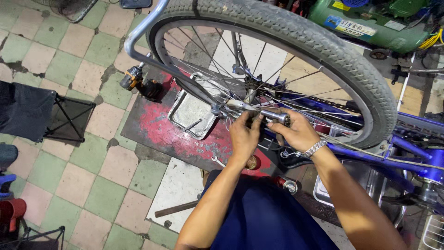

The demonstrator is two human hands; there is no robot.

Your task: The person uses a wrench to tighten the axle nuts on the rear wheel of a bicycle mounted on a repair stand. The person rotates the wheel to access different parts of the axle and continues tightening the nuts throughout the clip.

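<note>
To the left, a metal tray (192, 113) lay on the red-stained floor mat (152, 125), just under the spokes, well clear of both hands. The left hand (244, 136) came next, its grip curled around the parts at the wheel hub (252, 83) end of the axle, fingers closed there, though what exactly they pinched was hidden behind them. Between the hands ran a metal socket tool (273, 115), its long axis lying nearly level, left to right, pointing from the right hand toward the axle nut. The right hand (298, 133), wearing a metal watch band (314, 149), had its grip clamped on the tool's outer end. So the tool sat directly inside the right grip, touching the left fingertips, below the grey tyre (323, 41) of the upturned blue bicycle frame (416, 157).
</note>
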